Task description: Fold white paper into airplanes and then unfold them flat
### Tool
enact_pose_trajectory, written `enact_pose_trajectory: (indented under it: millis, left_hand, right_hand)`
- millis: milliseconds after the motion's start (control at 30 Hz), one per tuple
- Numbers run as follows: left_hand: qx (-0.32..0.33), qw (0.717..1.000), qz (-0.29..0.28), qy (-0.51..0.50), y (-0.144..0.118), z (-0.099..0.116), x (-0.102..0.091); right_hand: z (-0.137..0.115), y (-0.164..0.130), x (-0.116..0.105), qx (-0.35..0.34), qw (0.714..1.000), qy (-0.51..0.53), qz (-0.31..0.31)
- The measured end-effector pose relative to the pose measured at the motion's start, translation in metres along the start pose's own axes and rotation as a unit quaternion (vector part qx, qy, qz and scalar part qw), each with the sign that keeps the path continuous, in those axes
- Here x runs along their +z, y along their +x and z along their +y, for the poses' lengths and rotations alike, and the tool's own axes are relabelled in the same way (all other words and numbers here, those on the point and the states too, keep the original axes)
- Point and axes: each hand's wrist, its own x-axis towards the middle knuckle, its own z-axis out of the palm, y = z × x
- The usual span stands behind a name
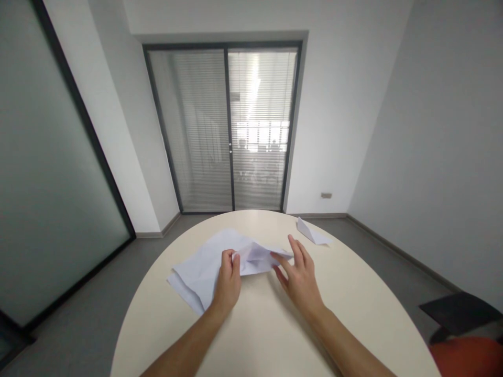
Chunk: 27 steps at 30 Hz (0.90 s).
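Both forearms enter from the bottom edge and reach forward over the round cream table (353,314). I log the left hand (227,283) as closed in a pinch: thumb and fingers grip a raised corner of the white paper sheet (204,264) near its middle. The right hand (301,275) is open, fingers spread and extended, with the fingertips (275,256) touching the sheet's right-hand point and pressing it toward the tabletop. That sheet lies on the far-left part of the table, just ahead of both hands, and it is only partly worked: its left portion is flat and looks layered along the near edge, while the middle is lifted and rumpled into rough folds with no crisp crease that I can make out. My judgement is that the folding is at an early-to-middle stage, with flaps begun but the shape not yet closed or flattened. A second, smaller folded paper piece (312,233) sits well apart, near the far right rim, flat and pointed, untouched by either hand; it reads as a finished item, though I cannot tell its exact form. Beyond the table I note a glass door with blinds (228,131), and a dark chair (459,314) at the lower right.
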Motion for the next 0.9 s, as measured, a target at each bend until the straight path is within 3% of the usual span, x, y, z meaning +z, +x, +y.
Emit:
enact_pose_trajectory:
  millis: [133, 267, 400, 700, 800, 900]
  left_hand:
    - [-0.046, 0.998, -0.006, -0.038, 0.002, -0.008, 0.004]
    - [-0.047, 0.998, -0.018, -0.044, 0.001, -0.004, 0.005]
    - [-0.034, 0.996, -0.043, -0.064, -0.002, 0.005, 0.006]
    - [-0.059, 0.98, -0.133, -0.137, -0.017, 0.014, 0.014]
    - [-0.074, 0.98, -0.128, -0.135, -0.017, 0.011, 0.015]
    - [-0.096, 0.988, -0.08, -0.09, -0.013, -0.001, 0.015]
  right_hand:
    - [-0.005, -0.002, -0.004, -0.081, 0.996, -0.039, -0.01]
    - [-0.022, 0.004, -0.014, -0.168, 0.985, 0.01, -0.038]
    - [-0.036, 0.01, -0.016, -0.145, 0.986, 0.035, -0.075]
    - [-0.046, 0.006, 0.005, -0.106, 0.981, 0.053, -0.151]
    - [-0.05, 0.006, 0.006, -0.103, 0.981, 0.07, -0.147]
    - [-0.051, 0.007, 0.008, -0.104, 0.98, 0.104, -0.134]
